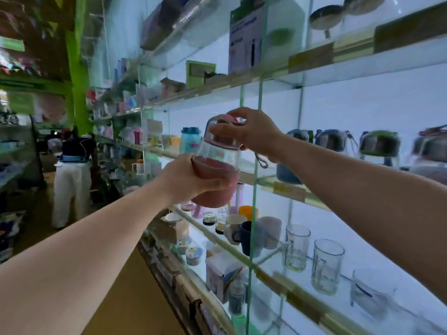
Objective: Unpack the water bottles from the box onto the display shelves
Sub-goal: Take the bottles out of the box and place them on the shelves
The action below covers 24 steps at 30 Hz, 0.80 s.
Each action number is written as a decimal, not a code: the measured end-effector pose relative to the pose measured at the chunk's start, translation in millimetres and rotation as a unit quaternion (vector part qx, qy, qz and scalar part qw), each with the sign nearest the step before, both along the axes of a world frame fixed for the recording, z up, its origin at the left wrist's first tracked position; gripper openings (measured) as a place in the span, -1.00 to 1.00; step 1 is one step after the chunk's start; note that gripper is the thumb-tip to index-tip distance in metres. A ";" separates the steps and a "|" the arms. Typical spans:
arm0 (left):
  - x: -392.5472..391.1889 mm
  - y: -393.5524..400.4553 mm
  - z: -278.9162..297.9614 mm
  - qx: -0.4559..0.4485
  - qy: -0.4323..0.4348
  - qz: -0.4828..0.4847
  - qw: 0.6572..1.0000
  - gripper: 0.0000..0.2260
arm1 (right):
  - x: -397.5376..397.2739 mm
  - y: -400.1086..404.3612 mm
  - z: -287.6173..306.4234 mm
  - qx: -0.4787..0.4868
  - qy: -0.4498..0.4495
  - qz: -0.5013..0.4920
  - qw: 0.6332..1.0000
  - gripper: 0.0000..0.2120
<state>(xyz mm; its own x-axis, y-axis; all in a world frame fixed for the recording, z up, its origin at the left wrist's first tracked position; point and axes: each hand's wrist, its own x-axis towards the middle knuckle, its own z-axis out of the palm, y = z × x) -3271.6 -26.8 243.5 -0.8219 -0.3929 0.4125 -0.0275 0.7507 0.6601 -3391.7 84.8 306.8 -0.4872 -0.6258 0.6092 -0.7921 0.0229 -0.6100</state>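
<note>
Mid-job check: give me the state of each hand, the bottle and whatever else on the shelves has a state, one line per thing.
pink bottle: held in the air in front of the shelves, tilted, lid on
left hand: grips the bottle's pink sleeve
right hand: fingers curled on the pink lid
glass mugs: upright on the lower shelf, empty
bottles with grey sleeves: standing on the middle shelf

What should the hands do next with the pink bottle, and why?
Probably carry the pink bottle a little to the right and set it on the glass shelf, beside the grey-topped bottles standing there. The left hand grips its pink sleeve and the right hand holds its lid, so it is held in the air in front of that shelf, not yet resting on anything.
</note>
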 end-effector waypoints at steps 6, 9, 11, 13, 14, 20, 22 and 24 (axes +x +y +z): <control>-53.2 67.6 21.3 -0.009 0.015 -0.106 0.994 -0.57 | -27.5 87.8 28.4 0.009 0.040 -0.126 0.991 -0.48; -86.4 109.0 26.9 0.002 0.015 -0.173 0.985 -0.48 | -40.3 140.5 37.5 0.020 0.050 -0.192 0.980 -0.48; -110.1 135.3 29.7 0.003 0.019 -0.217 0.976 -0.27 | -48.1 175.3 42.8 0.024 0.050 -0.229 0.972 -0.58; -128.5 166.1 33.1 0.007 0.024 -0.249 0.968 -0.36 | -55.6 208.8 47.8 0.032 0.060 -0.266 0.962 -0.65; -136.4 181.6 35.1 0.009 0.025 -0.265 0.964 -0.46 | -58.3 224.6 49.9 0.036 0.063 -0.282 0.957 -0.66; -174.6 260.6 35.8 0.013 0.005 -0.325 0.946 -0.52 | -68.3 305.3 54.2 0.048 0.054 -0.365 0.928 -0.49; -187.4 279.8 32.6 -0.010 0.003 -0.326 0.945 -0.35 | -72.2 325.0 51.9 0.059 0.052 -0.391 0.917 -0.48; -195.6 295.9 30.7 -0.026 -0.007 -0.337 0.941 -0.25 | -76.9 340.6 47.6 0.065 0.044 -0.404 0.911 -0.51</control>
